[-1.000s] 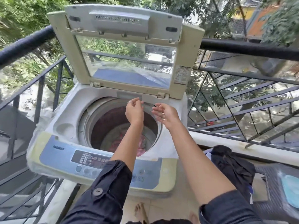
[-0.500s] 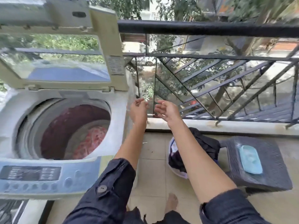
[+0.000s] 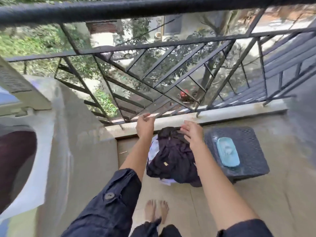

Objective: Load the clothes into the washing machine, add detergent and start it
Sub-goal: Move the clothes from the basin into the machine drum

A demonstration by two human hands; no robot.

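Clothes [image 3: 172,156]: dark crumpled heap; left hand [image 3: 145,126] and right hand [image 3: 193,133] empty, relaxed.

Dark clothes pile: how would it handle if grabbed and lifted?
Probably floppy: the dark clothes lie crumpled in soft folds, so they would sag and trail. Likely light for their bulk. White fabric shows underneath, so one grab may drag more along.

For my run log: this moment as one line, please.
step: fetching clothes; left hand: empty; right hand: open, empty; clothes pile: on floor, not gripped
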